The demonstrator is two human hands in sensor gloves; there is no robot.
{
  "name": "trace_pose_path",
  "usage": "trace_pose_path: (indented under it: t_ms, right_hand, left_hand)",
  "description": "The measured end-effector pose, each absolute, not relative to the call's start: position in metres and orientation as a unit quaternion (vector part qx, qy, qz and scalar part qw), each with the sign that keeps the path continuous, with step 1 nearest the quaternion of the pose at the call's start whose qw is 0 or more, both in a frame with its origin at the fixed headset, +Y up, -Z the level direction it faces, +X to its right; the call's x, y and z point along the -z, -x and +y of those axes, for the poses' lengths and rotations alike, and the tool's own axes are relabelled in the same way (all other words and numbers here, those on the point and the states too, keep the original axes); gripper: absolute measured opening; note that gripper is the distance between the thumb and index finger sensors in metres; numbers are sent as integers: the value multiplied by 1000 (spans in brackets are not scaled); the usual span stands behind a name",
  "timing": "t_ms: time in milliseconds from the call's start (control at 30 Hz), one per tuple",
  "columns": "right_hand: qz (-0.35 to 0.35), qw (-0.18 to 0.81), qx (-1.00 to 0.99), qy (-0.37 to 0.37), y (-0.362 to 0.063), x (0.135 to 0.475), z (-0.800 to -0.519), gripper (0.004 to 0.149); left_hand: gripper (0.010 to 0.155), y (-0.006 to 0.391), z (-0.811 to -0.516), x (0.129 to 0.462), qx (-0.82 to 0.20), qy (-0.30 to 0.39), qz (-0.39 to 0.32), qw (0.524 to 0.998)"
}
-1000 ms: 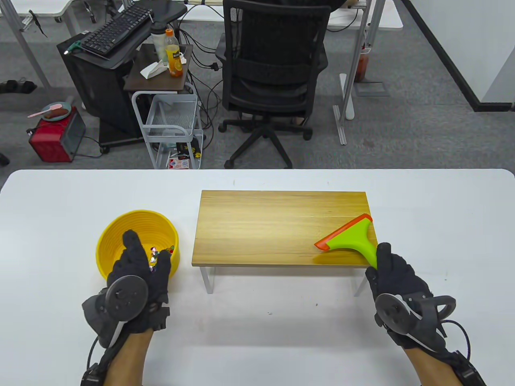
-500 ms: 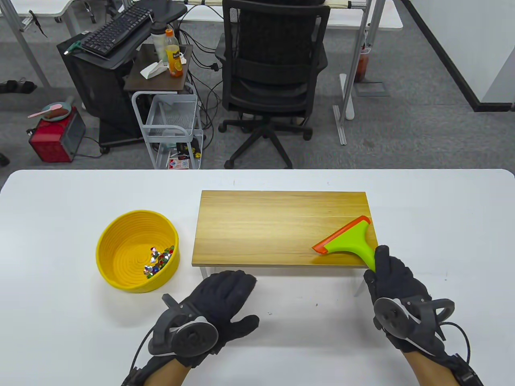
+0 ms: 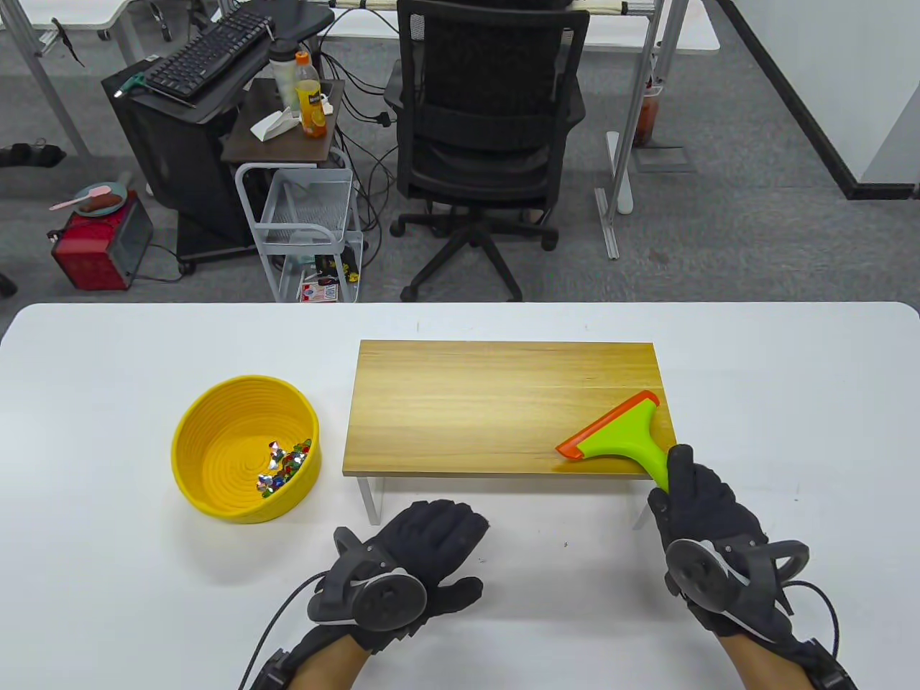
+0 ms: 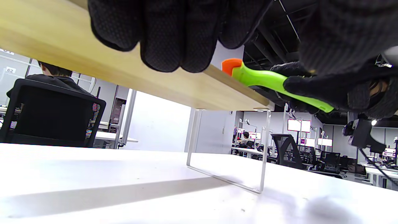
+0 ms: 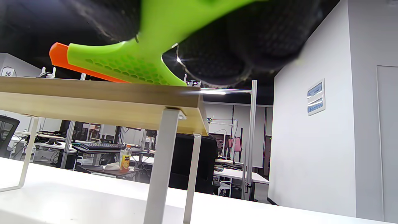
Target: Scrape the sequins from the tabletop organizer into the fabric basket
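White tabletop: my right hand (image 3: 693, 496) grips the light, stiff scraper (image 3: 614, 435) by its handle, my left hand (image 3: 424, 553) flat and empty.

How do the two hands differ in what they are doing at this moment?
The right hand grips the green handle of the scraper, whose orange blade lies on the wooden organizer; the left hand holds nothing. The right hand's fingers are curled, while the left hand's are extended, just in front of the organizer's near edge. Both wear black gloves with a tracker on the back.
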State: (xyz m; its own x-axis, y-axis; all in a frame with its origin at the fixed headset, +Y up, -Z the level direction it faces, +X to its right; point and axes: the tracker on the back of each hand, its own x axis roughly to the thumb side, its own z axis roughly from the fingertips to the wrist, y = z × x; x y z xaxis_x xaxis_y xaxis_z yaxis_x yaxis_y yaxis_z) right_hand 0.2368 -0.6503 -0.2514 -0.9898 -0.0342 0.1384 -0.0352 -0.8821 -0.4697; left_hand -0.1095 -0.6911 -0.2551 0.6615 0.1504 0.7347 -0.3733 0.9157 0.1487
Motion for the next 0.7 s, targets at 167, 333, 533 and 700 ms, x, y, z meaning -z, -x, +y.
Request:
trace_pose_path:
  t_ms: [167, 333, 533, 700]
  right_hand:
    - [-243, 13, -969, -51, -244, 253, -639, 63]
    - [-227, 42, -973, 2, -265, 257, -632, 64]
    - [-200, 79, -974, 65, -292, 261, -641, 65]
    - [-168, 87, -975, 115, -312, 264, -655, 66]
  left_hand:
    - [76, 109, -698, 257, -148, -141, -381, 902]
    - [75, 110, -699, 258, -153, -145, -375, 903]
    - [74, 108, -700, 258, -150, -144, -377, 903]
    - [74, 107, -701, 257, -147, -143, -377, 903]
